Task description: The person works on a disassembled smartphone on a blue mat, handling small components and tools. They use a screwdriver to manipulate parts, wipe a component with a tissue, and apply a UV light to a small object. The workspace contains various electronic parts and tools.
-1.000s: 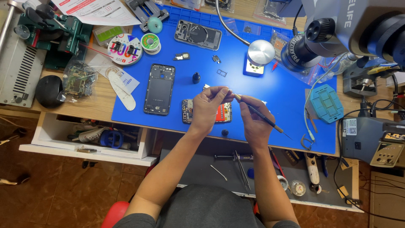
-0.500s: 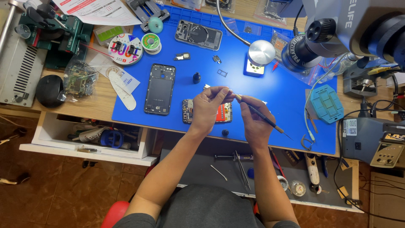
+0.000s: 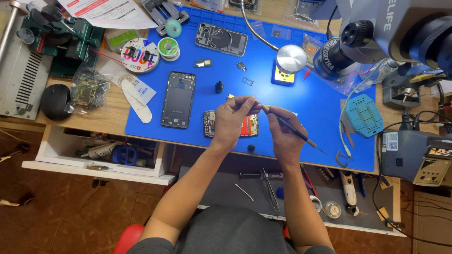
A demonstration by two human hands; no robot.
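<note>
Across the last second almost nothing shifts: both hands hover at the same spot above the blue silicone work mat (image 3: 301,101), the pinch and the tool's angle unchanged, which reads as a fine, steady step under way rather than a reach or a put-down. The left hand (image 3: 231,121) has its thumb and fingertips pressed together on a tiny pale part (image 3: 256,103), too small to identify, held just above the opened phone body with its exposed board and red patch (image 3: 230,125) that lies near the mat's front edge. The right hand (image 3: 282,132) is clamped in a pen grip on a slim dark-handled tool with a yellowish collar (image 3: 289,129). Its long axis runs diagonally: one end points up and to the left, meeting the pinched part at the left fingertips, while the other end, thin and tapered, points down and to the right, out past the knuckles. A second dark phone frame (image 3: 178,99) lies flat to the left, its long side running away from the person, well apart from both hands. A small black knob-like piece (image 3: 219,86) stands on the mat between them
</note>
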